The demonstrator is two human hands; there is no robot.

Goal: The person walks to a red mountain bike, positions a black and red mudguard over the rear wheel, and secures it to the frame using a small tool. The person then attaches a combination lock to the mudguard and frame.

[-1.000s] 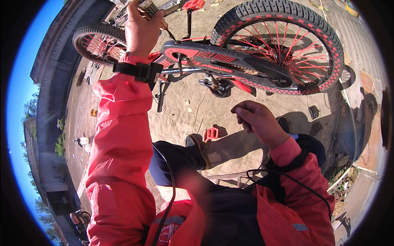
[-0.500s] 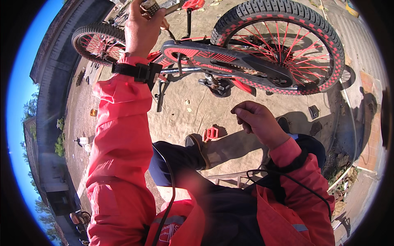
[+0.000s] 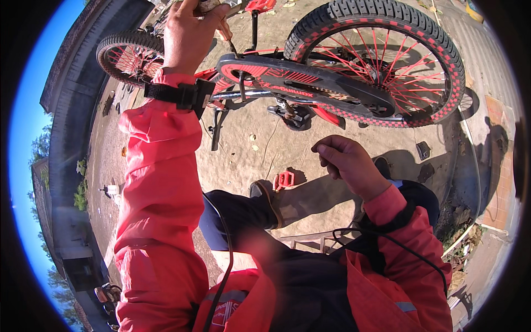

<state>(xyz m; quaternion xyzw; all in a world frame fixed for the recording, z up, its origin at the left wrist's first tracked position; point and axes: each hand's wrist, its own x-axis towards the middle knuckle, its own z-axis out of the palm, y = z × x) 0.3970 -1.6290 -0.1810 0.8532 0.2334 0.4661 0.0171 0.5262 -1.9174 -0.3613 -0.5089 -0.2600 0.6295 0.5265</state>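
My left hand (image 3: 191, 33) is raised at the top, its fingers closed around a short, grey-brown cylindrical piece (image 3: 208, 5) partly cut off by the frame edge. Just below and right of that hand lies the black-and-red chain guard (image 3: 310, 83) of a bicycle. The bike's near wheel (image 3: 381, 69) has red spokes and a checkered red rim band; the other wheel (image 3: 133, 58) is at the far left. In front of my body, my right hand (image 3: 351, 166) hovers with curled fingers, thumb pressed to the index finger. What it may pinch is hidden.
A red pedal (image 3: 285, 180) lies on the concrete beside my left shoe (image 3: 263, 202). A dark flat piece (image 3: 423, 150) lies right of my right hand. Black cables hang across my jacket. A pale hose (image 3: 470, 144) runs along the right, and a wall stands far left.
My left hand has shifted slightly left and up, with the cylindrical piece going further out of frame. My right hand and the bicycle stay almost where they were.
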